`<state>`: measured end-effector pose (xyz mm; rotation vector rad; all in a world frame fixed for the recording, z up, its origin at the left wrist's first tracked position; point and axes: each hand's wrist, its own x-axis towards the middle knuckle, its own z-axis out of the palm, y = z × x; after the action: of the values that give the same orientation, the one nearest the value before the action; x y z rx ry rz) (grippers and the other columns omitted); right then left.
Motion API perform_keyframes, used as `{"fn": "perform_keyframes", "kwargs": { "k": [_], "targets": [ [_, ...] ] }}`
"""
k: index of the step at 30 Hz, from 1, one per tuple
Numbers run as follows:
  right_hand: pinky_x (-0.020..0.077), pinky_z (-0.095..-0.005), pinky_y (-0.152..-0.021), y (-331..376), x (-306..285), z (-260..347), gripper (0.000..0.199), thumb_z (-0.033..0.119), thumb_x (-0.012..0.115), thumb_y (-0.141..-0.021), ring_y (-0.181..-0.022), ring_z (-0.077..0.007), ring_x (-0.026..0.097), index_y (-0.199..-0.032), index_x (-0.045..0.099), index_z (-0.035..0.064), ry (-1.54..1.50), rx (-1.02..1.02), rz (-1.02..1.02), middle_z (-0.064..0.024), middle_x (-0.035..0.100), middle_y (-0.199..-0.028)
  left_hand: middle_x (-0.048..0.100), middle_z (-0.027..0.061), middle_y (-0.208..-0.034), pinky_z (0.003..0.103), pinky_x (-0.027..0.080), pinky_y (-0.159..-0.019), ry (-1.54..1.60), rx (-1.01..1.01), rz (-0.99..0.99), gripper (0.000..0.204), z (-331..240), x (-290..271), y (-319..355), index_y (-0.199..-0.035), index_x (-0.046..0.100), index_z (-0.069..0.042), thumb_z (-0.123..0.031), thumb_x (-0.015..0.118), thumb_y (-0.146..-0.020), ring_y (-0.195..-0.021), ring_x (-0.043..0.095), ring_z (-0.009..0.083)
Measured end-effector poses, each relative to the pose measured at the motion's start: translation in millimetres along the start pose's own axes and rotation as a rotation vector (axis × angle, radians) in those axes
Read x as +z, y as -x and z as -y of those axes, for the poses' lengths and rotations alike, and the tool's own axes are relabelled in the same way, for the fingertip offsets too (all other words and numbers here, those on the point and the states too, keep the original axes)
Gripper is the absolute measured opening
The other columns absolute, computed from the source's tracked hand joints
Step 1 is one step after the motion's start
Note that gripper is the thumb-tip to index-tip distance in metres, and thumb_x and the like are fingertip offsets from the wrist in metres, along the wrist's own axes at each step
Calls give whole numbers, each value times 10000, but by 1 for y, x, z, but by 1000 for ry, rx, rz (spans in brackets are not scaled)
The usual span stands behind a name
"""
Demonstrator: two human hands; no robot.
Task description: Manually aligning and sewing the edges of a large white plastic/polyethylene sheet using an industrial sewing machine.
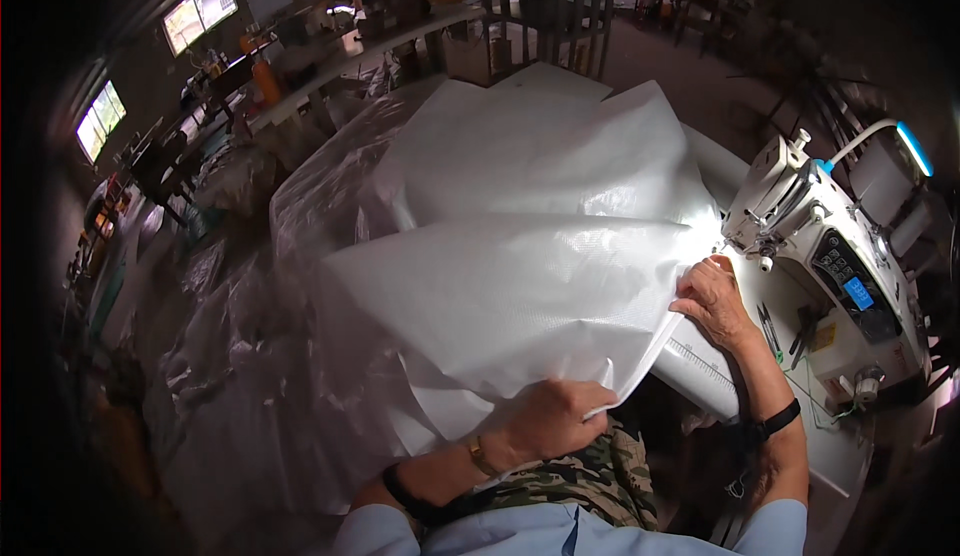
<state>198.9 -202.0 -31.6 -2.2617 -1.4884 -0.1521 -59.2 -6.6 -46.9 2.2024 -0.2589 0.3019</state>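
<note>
A large white woven plastic sheet (500, 286) spreads in folds over the table and toward my lap. My left hand (560, 416) is closed around its near edge, just above my legs. Farther up that same edge, my right hand (708, 299) pinches the sheet close to the needle area of a white sewing machine (830, 246). A bright light falls on the sheet there. The fingertips of the right hand are partly turned away. From the left hand to the right, the edge runs as a folded strip.
On the machine table (700, 366), a printed ruler scale lies below my right hand. Thread snips (769, 331) and another dark tool (800, 341) rest beside the machine. A lamp (914, 148) arches over it. Crumpled clear plastic (240, 326) covers the left side. Cluttered workbenches stand behind.
</note>
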Motion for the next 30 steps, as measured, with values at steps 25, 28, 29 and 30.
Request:
{"fn": "perform_keyframes", "kwargs": {
  "k": [25, 28, 29, 30],
  "targets": [
    [397, -439, -1018, 31, 15, 17, 405, 315, 731, -850, -1162, -343, 558, -1086, 633, 1, 168, 198, -272, -172, 647, -1229, 541, 137, -597, 430, 484, -516, -222, 299, 80, 179, 13, 34, -50, -638, 501, -54, -106, 623, -757, -549, 594, 332],
    [383, -441, -1037, 31, 14, 17, 462, 339, 716, -860, -1193, -344, 544, -1146, 625, -13, 152, 214, -252, -190, 627, -1277, 523, 145, -583, 439, 447, -497, -241, 301, 49, 167, 16, 32, -72, -624, 515, -53, -84, 627, -743, -535, 565, 349],
    [383, -441, -1037, 31, 14, 18, 462, 339, 716, -860, -1193, -344, 544, -1146, 625, -13, 152, 229, -228, -190, 627, -1277, 523, 145, -583, 439, 447, -497, -241, 303, 52, 167, 17, 32, -79, -624, 515, -53, -84, 627, -743, -535, 565, 349],
    [382, -441, -1038, 32, 14, 18, 470, 337, 714, -862, -1196, -344, 542, -1157, 620, -17, 165, 232, -224, -191, 624, -1281, 522, 150, -579, 444, 447, -497, -259, 306, 50, 168, 17, 33, -86, -623, 517, -50, -91, 622, -747, -529, 561, 354]
  ]
}}
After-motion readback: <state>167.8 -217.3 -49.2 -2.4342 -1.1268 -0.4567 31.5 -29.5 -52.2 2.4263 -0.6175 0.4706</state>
